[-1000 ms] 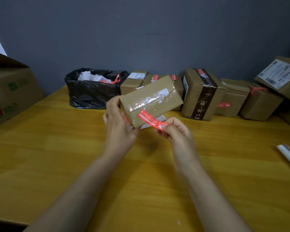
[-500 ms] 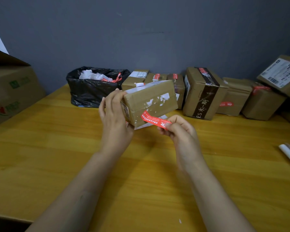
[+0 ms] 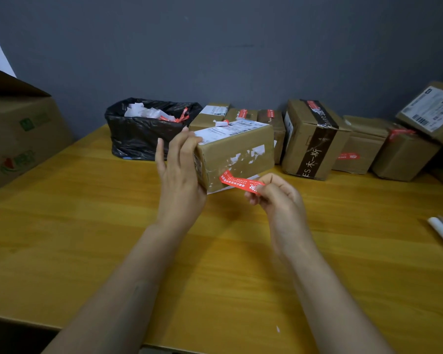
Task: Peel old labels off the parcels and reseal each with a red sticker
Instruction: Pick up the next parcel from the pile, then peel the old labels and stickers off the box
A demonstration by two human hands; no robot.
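Sticker (image 3: 237,181) one, parcel (image 3: 238,149) one, left hand (image 3: 179,180), right hand (image 3: 279,198)

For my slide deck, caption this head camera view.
Left hand steadies a cardboard parcel while the right hand pinches a red sticker at its lower edge.

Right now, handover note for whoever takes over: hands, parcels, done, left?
Left hand braces the held parcel's left end, fingers straight. Right hand pinches the red sticker; its far end is stuck low on the parcel's front face.
Done: several parcels along the wall carry red stickers; scraps sit in the black bag.
Left: press this sticker down; a white label is still on the held parcel's top, another on the far-right parcel.
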